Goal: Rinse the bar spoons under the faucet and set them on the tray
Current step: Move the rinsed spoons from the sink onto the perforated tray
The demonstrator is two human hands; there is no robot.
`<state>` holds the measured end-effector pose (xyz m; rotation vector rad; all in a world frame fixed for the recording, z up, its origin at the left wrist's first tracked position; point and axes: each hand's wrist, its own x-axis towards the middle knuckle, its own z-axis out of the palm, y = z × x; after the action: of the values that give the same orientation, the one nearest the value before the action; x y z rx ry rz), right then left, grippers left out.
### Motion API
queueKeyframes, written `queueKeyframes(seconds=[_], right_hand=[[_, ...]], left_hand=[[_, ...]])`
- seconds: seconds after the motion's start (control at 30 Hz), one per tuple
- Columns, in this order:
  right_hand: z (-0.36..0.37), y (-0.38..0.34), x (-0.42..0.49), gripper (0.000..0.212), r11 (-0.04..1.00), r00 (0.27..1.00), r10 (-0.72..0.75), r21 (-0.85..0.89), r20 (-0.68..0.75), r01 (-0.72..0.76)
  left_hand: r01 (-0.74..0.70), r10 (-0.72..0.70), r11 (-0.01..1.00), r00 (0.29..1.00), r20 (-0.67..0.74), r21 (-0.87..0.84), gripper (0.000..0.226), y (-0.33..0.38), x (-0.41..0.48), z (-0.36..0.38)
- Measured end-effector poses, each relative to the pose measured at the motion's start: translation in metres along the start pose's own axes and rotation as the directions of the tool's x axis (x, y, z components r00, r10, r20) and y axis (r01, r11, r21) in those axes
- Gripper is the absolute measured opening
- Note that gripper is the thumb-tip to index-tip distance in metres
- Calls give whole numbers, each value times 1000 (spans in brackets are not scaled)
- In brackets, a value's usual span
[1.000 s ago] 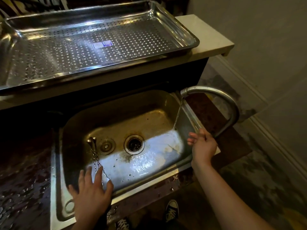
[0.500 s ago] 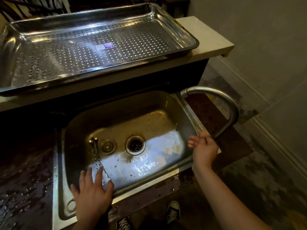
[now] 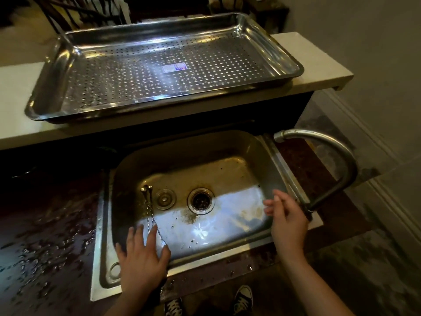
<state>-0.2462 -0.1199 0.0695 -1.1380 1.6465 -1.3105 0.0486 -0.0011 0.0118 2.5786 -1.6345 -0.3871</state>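
Two bar spoons [image 3: 150, 210] lay side by side on the floor of the steel sink [image 3: 227, 144], left of the strainer plug [image 3: 164, 198] and the open drain [image 3: 201, 199], their small bowls pointing to the far wall and their twisted stems running back toward the near rim. The left hand [image 3: 142, 258] rested flat on that near rim, its fingers [image 3: 152, 238] spread wide over the stems' near ends and holding nothing. The right hand [image 3: 288, 221] hovered at the sink's right edge beside the base of the faucet [image 3: 337, 151], fingers loosely parted and empty; no water showed at the spout. The perforated tray [image 3: 57, 71] sat bare on the raised tabletop [image 3: 314, 80] beyond the sink.

The spoons looked light, stiff and thin, and likely slick with water, so they would probably skid on wet steel if pressed flat. The twisted stems should give the best purchase: pinching both together near the middle would likely lift them as a pair without their fanning apart.
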Motion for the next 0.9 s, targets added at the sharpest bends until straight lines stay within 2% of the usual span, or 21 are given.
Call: queueKeyframes(seconds=[0.17,0.27,0.33,0.4,0.6,0.77,0.9], right_hand=[[50,-8,-16,23,995,943,-34,-78,331,63],[80,-9,-19,27,989,884,-5,-130,467,74],[101,-8,-22,21,986,848,18,-153,530,74],[117,-7,-23,17,978,827,17,-182,562,104],[163,3,-38,24,889,732,21,-348,681,298],[200,16,-48,27,726,638,59,-472,768,501],[239,33,-53,24,658,631,185,-571,754,490]], left_hand=[[-9,8,1000,1000,18,19,70,-6,1,-4],[-16,17,997,1000,-13,69,72,-22,3,-12],[-2,5,997,999,-45,79,74,-37,9,-17],[19,-14,995,999,-52,102,75,-48,19,-22],[55,-48,988,998,-47,144,74,-84,53,-33],[58,-52,982,998,-34,182,73,-93,58,-25],[58,-52,977,998,-32,204,74,-94,59,-22]])
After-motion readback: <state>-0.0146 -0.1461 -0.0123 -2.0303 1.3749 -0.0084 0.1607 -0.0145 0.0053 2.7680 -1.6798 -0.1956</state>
